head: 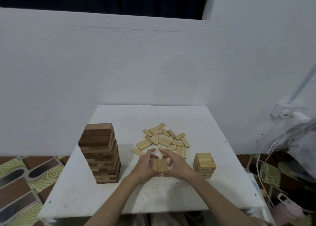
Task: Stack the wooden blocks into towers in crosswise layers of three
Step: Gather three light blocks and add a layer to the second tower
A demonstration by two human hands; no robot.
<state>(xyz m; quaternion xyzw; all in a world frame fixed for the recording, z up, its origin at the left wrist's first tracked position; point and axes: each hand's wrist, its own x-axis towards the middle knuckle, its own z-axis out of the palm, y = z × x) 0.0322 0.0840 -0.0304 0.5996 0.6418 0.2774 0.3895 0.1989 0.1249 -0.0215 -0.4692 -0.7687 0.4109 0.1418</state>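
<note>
Closest to the person, both forearms reach in over the front edge of the white table (102,198). The left hand (145,165) and the right hand (176,165) cup a row of three pale blocks (160,165) lying side by side flat on the table. The left hand's curled fingers press the row's left side and the right hand's press its right side, while the thumb tips nearly meet just in front of it.

To the right of the hands stands a short pale tower (204,165), several layers high, its top layer of three blocks running crosswise. To the left, well apart, rises a tall tower of darker brown blocks (100,154), upright and many layers high.

Just beyond the hands lies a loose scatter of pale blocks (164,140), strewn at all angles, some overlapping. Behind the table is a plain white wall (119,63).
</note>
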